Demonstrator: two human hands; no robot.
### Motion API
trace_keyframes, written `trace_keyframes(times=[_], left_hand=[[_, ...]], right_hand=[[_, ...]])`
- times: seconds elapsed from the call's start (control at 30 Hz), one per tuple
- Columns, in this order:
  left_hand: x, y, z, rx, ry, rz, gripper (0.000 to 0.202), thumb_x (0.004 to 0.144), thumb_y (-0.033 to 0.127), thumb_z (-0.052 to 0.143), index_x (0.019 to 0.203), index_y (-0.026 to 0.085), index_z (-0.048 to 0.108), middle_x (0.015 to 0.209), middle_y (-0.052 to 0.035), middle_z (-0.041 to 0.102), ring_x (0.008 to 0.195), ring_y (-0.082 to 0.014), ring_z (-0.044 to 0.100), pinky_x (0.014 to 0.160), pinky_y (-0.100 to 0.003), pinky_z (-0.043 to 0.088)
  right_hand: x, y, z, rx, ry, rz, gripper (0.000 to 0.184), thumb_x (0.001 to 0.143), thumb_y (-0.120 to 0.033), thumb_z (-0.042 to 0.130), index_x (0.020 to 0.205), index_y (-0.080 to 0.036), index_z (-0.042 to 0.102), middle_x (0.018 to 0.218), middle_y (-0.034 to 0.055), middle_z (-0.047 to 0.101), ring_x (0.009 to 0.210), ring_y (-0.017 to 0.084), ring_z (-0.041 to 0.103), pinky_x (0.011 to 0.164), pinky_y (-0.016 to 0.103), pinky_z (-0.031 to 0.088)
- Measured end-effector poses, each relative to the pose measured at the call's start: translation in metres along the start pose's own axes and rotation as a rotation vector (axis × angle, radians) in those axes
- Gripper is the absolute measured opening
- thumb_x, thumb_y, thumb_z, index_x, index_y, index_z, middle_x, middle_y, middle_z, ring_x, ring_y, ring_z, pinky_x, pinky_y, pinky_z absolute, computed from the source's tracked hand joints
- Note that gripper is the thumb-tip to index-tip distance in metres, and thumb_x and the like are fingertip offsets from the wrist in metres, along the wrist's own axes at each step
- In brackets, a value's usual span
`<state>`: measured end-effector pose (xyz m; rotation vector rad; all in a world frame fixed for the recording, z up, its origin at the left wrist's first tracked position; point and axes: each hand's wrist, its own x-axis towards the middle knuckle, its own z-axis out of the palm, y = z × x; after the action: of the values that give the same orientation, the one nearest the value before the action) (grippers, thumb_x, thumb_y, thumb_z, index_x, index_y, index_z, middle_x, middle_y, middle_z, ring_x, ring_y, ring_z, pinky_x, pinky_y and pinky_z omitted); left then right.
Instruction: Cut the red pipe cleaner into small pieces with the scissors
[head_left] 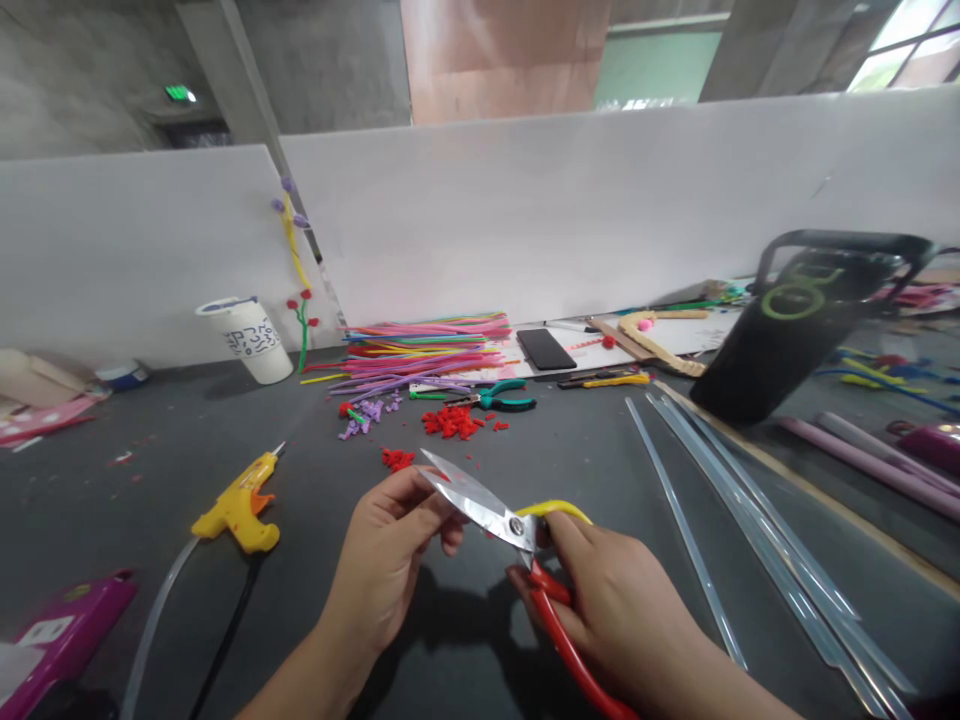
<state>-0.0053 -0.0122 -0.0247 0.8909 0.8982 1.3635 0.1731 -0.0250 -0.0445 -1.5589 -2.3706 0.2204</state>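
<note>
My right hand (611, 600) grips the red and yellow handles of a pair of scissors (487, 508), whose steel blades point left and up over the dark table. My left hand (394, 550) is closed in a pinch right at the blades, holding something small and red that I cannot make out clearly. Red cut bits (397, 459) lie on the table just beyond the blade tips, with a bigger red pile (452, 421) farther back.
A yellow glue gun (241, 503) lies at the left. A heap of coloured pipe cleaners (427, 350), green pliers (499, 397), a phone (545, 348) and a paper cup (249, 338) sit by the white partition. Clear glue sticks (720, 500) and a black container (795, 330) are on the right.
</note>
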Motion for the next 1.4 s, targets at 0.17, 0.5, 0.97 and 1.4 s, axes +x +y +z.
trace_keyframes(times=[0.17,0.5,0.97,1.4], left_hand=[[0.000,0.002,0.001,-0.016,0.010,-0.009,0.003,0.064,0.015,0.065,0.067,0.014,0.065,0.055,0.0020,0.060,0.046,-0.0047,0.050,0.041,-0.012,0.038],[-0.002,0.004,0.001,-0.020,-0.003,-0.044,0.004,0.064,0.015,0.066,0.068,0.014,0.065,0.051,0.0024,0.060,0.042,-0.0043,0.050,0.039,-0.012,0.038],[-0.002,-0.001,0.006,0.028,-0.204,-0.329,0.006,0.068,0.016,0.062,0.065,0.012,0.058,0.052,0.0005,0.059,0.040,-0.0042,0.049,0.039,-0.013,0.036],[-0.004,-0.008,0.006,0.104,-0.369,-0.478,0.011,0.070,0.018,0.057,0.071,0.008,0.061,0.058,-0.0057,0.060,0.046,-0.0079,0.053,0.045,-0.017,0.040]], right_hand=[[0.000,-0.001,-0.001,0.008,-0.010,-0.005,0.030,0.079,-0.047,0.038,0.074,-0.019,0.047,0.066,0.0046,0.059,0.055,0.019,0.054,0.048,0.026,0.030],[-0.002,-0.001,-0.001,0.040,-0.014,-0.024,0.022,0.078,-0.039,0.042,0.073,-0.018,0.048,0.065,0.0036,0.058,0.053,0.017,0.054,0.047,0.024,0.029],[0.018,-0.008,-0.018,0.861,-0.065,0.167,0.010,0.072,-0.025,0.049,0.066,-0.017,0.049,0.052,-0.0059,0.042,0.043,0.006,0.037,0.041,0.016,0.029],[0.026,-0.013,-0.020,1.203,-0.323,0.155,0.010,0.072,-0.025,0.049,0.066,-0.017,0.047,0.049,-0.0056,0.049,0.033,0.002,0.034,0.032,0.012,0.025]])
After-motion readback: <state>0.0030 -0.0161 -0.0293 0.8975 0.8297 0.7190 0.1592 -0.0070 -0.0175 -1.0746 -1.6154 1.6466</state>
